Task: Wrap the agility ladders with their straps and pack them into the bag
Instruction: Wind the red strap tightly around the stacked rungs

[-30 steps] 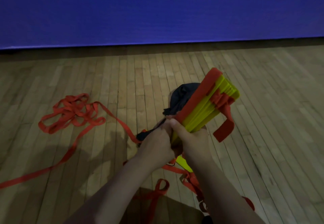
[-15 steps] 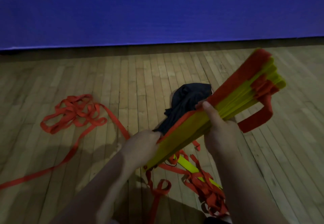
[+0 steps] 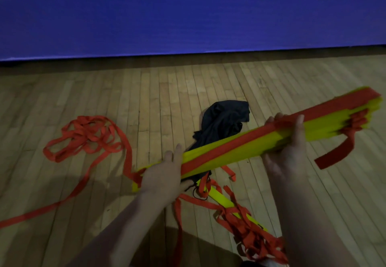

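A stacked bundle of yellow ladder rungs [image 3: 240, 149] with an orange strap running along its top lies nearly level above the floor, its far end raised to the right. My left hand [image 3: 163, 174] grips its near left end. My right hand [image 3: 286, 141] is wrapped around its middle-right part. An orange strap end [image 3: 338, 153] dangles from the right end. A crumpled black bag [image 3: 223, 122] lies on the floor behind the bundle. A second ladder [image 3: 236, 214], yellow rungs tangled in orange straps, lies below my hands.
Loose orange strap [image 3: 89, 135] is piled on the wooden floor at the left, with one length trailing to the lower left edge. A blue padded wall [image 3: 188, 22] with white lettering closes off the back.
The bundle has swung from pointing up and away to nearly level, left to right. My hands have spread apart along it, the right moving right, the left sliding to the near end.
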`<state>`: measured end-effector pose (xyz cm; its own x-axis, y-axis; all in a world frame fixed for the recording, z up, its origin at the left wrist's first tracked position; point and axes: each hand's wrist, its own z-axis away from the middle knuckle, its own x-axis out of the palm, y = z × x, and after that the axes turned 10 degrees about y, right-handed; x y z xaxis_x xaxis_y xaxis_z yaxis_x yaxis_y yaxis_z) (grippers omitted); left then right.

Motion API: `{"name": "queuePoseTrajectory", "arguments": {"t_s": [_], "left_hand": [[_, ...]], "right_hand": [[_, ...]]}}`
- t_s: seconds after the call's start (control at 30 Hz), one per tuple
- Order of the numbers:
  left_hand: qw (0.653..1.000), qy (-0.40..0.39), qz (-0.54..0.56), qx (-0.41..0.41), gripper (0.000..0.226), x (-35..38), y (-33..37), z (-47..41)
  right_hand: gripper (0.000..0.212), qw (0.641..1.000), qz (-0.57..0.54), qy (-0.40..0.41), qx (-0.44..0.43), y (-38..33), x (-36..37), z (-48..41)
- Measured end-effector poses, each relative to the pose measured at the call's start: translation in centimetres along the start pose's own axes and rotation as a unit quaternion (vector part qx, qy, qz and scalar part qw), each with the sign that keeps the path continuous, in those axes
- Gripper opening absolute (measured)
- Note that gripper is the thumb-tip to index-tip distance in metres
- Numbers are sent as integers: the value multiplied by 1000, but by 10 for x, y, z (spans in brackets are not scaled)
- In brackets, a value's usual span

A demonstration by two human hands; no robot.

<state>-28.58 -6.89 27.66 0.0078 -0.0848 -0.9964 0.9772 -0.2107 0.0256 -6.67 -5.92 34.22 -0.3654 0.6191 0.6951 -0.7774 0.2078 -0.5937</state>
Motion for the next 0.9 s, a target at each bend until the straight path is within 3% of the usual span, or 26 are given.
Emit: {"name": "queuePoseTrajectory", "arguments": {"t_s": [0.13,0.23,0.3,0.4,0.5,0.6,0.7,0.8,0.9], "left_hand": [[996,74,-32,31,69,4,-8,-3],[996,24,80,35,56,5,-13,-3],[986,7,165,25,55,-1,-13,-3],[978,19,207,31,52,-14,-4,-1],[975,49,215,32,42,-30,12,0],[979,103,168,42,50,-35,16,-1],[977,119,164,63,66,-34,12,0],[981,58,161,90,81,-37,6,2],[987,1,140,80,81,-37,-10,2]], "right_hand": [[20,1000,-11,-1,2,3,-1,-2],[23,1000,-4,-9,-4,2,-1,-5],[35,999,4,-49,-4,2,-1,-7],[63,990,95,-102,-27,15,2,-4],[88,976,196,-89,21,52,6,22],[61,978,187,-58,76,80,1,40],[33,988,136,-31,64,77,4,37],[27,990,125,-31,53,66,7,25],[27,990,130,-57,10,52,7,14]]}}
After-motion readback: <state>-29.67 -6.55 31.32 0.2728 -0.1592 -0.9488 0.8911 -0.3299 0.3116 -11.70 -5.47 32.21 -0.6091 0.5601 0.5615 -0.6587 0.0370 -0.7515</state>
